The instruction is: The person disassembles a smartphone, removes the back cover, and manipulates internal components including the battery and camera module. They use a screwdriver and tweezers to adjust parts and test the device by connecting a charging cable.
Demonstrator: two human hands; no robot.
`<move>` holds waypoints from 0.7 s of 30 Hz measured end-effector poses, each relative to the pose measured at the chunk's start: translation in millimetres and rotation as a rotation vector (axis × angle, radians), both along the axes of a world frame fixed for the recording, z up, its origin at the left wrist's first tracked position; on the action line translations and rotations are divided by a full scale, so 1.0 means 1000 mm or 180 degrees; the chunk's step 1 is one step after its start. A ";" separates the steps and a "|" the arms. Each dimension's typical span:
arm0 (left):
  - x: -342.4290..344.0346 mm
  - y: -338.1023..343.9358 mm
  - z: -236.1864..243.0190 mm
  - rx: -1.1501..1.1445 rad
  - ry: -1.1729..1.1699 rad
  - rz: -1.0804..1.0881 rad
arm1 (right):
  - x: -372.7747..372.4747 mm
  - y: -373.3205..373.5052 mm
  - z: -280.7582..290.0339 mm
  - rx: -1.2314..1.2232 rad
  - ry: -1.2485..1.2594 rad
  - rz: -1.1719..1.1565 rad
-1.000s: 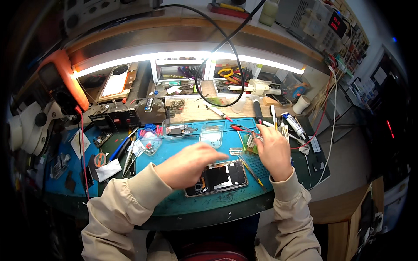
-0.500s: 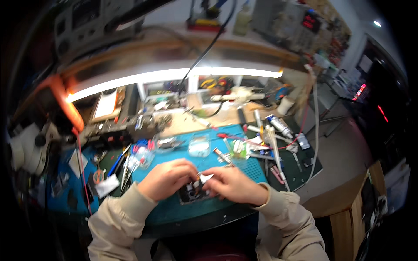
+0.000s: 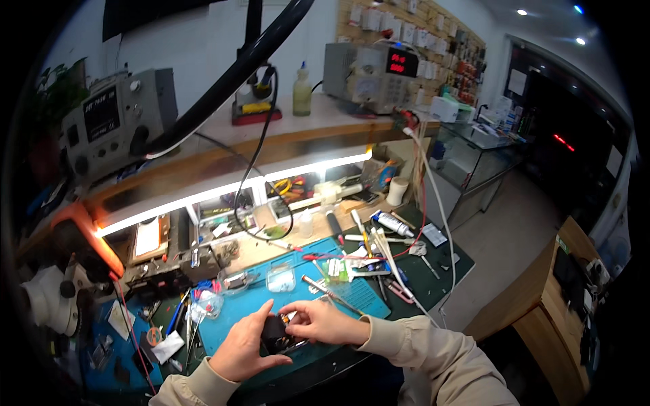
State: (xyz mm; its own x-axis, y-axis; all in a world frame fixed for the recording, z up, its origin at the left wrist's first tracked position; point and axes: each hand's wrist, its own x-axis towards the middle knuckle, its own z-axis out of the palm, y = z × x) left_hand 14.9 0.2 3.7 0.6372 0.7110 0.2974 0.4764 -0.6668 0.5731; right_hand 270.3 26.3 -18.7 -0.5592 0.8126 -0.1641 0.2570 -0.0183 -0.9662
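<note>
Both hands are pinching the small dark phone (image 3: 279, 336) over the near edge of the blue mat (image 3: 233, 313). The left hand (image 3: 244, 348) is cupping its left end, fingers curled. The right hand (image 3: 323, 321) is gripping its right end, so its long axis is running between them, equally near both.

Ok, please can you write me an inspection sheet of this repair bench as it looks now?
Surface: blue work mat on a dark green bench top.
Job's things: small dark device, held between both hands over the mat.
Clutter: tweezers, clear tray, glue tube, white bottle.
Grippers: left hand cups the device; right hand pinches its top edge.
Cables: black cable hangs from the shelf; white cable runs off the bench.
Surroundings: microscope, power supply, light strip.
</note>
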 end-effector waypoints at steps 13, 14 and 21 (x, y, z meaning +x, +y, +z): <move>-0.001 -0.008 -0.025 -0.0910 -0.0619 0.0244 | 0.010 -0.009 -0.005 -0.0348 0.0416 -0.0327; -0.001 -0.008 -0.025 -0.0984 -0.0663 0.0250 | 0.011 -0.009 -0.006 -0.0356 0.0426 -0.0334; -0.002 -0.007 -0.020 -0.1115 -0.0557 0.0269 | 0.010 -0.009 -0.008 -0.0263 0.0381 -0.0419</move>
